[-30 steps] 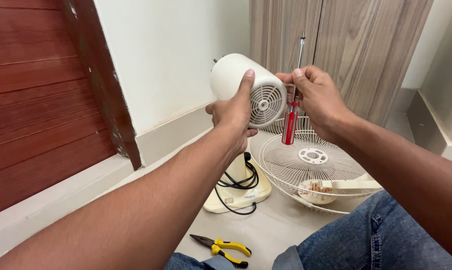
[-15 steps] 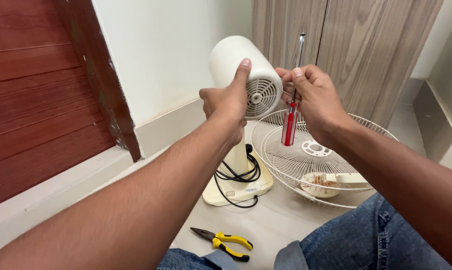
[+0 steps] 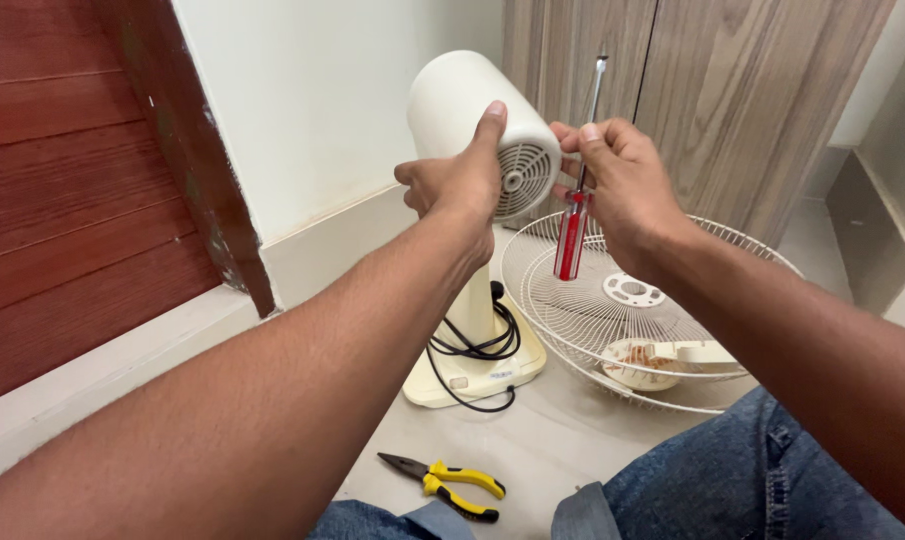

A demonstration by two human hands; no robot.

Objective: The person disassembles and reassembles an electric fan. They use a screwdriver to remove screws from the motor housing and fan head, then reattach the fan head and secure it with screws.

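The wooden door fills the left of the frame, cut off by the edge. At centre stands the cream fan point(image 3: 473, 140), its motor housing high in the frame and higher than a second ago; its base is partly hidden behind the left forearm. The wire guard point(image 3: 613, 310) lies lower right, its near rim hidden by the jeans. The left hand point(image 3: 453, 185) is clenched around the housing, thumb on top. The right hand point(image 3: 618, 180) grasps the red screwdriver point(image 3: 575, 225), shaft pointing up; its fingertips meet the grille, contact hard to make out. Pliers point(image 3: 448, 485) lie bottom centre.
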